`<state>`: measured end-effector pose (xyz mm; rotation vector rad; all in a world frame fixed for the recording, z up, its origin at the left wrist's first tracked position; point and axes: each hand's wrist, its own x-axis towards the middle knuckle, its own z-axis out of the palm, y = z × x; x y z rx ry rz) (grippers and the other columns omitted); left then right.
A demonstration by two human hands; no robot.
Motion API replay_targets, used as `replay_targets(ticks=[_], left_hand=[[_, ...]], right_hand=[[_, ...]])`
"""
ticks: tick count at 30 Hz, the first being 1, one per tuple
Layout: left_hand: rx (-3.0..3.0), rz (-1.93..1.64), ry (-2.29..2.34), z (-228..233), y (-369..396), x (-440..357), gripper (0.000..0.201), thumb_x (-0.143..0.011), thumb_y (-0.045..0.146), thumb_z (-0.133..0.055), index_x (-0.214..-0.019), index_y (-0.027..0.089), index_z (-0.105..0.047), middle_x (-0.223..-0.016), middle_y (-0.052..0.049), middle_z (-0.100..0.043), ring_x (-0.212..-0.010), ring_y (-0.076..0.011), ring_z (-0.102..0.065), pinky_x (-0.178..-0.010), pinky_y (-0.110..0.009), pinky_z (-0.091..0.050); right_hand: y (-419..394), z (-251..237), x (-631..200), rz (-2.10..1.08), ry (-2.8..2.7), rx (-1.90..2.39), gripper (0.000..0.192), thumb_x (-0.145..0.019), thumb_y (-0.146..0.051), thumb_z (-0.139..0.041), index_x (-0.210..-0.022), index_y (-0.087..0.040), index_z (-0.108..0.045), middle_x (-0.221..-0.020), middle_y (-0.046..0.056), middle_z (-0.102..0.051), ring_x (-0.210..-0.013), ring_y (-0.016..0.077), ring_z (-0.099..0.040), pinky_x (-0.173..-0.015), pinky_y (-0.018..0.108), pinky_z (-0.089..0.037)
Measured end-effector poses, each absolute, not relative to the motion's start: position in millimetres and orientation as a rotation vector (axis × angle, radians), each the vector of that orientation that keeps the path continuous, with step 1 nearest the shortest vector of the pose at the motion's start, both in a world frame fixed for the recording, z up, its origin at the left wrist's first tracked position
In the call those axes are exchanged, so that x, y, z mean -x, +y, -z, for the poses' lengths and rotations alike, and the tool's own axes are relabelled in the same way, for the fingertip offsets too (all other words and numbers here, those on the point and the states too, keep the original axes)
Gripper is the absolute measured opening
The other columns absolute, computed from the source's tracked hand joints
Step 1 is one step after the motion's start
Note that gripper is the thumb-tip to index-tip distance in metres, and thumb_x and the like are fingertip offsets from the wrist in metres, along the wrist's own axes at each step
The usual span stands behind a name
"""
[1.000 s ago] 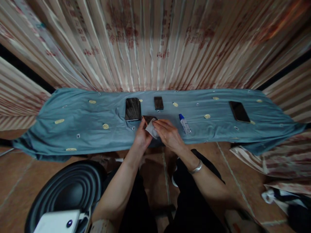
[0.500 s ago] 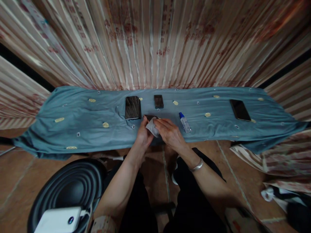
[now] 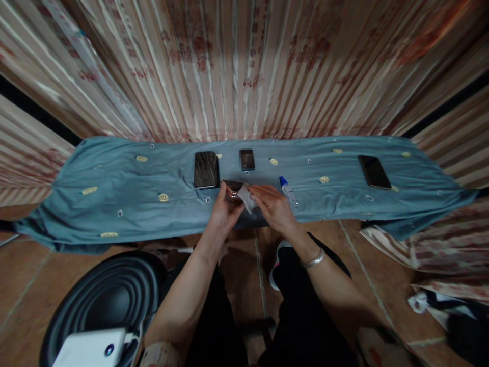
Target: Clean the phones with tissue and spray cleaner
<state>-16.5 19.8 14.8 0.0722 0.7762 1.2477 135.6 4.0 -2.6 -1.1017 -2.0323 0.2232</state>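
My left hand (image 3: pixel 224 211) is closed round the edges of a dark phone-like device (image 3: pixel 231 185) with a shiny, coppery side; fingers and cloth cover part of it. A light grey cloth (image 3: pixel 247 199) is pinched in my right hand (image 3: pixel 270 204) and lies against the device's right end. Beyond my hands, a small dark square case (image 3: pixel 247 159) rests on the blue-green cover. To the left of it is a stack of dark phone-like slabs (image 3: pixel 206 170). Near my right hand lies a clear bottle with a blue cap (image 3: pixel 289 192).
The blue-green patterned cover (image 3: pixel 183 211) drapes a long bench. Another dark phone (image 3: pixel 374 172) lies at its right. Striped curtains (image 3: pixel 221 76) hang behind. At lower left, a white power bank (image 3: pixel 91 348) sits on a black round ridged stool (image 3: pixel 110 295).
My right hand and the grey cloth have shifted slightly right along the device, baring its shiny side. My left hand keeps its hold. The view has moved a little.
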Motion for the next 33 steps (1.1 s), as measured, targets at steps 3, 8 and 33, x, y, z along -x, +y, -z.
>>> replay_targets(ticks=[3, 8, 33], left_hand=[[-0.034, -1.234, 0.773, -18.3, 19.2, 15.7, 0.038, -0.100, 0.040, -0.043, -0.077, 0.016, -0.062, -0.072, -0.006, -0.069, -0.070, -0.0157, -0.066, -0.081, -0.032, -0.056], [0.007, -1.231, 0.754, -23.4, 17.1, 16.0, 0.035, -0.099, 0.040, -0.043, -0.091, 0.014, -0.065, -0.078, -0.007, -0.071, -0.078, -0.0180, -0.068, -0.087, -0.036, -0.056], [-0.027, -1.320, 0.834, -20.8, 4.3, 14.3, 0.029, -0.097, 0.030, -0.052, -0.070, 0.019, -0.055, -0.064, 0.004, -0.061, -0.059, -0.0098, -0.058, -0.070, -0.023, -0.051]], right_hand=[[4.7, 2.0, -138.1, -0.308, -1.989, 1.101, 0.034, -0.101, -0.032, -0.045, -0.126, -0.024, -0.067, -0.123, 0.008, -0.072, -0.115, 0.0229, -0.066, -0.100, 0.046, -0.055], [5.0, 1.6, -140.5, -0.411, -1.916, 1.116, 0.033, -0.100, -0.035, -0.047, -0.125, -0.027, -0.068, -0.123, 0.006, -0.072, -0.114, 0.0231, -0.068, -0.099, 0.045, -0.056], [-5.8, -8.9, -121.9, -0.156, -2.071, 1.060, 0.036, -0.103, -0.032, -0.039, -0.120, -0.022, -0.070, -0.118, 0.008, -0.073, -0.112, 0.0239, -0.065, -0.100, 0.041, -0.055]])
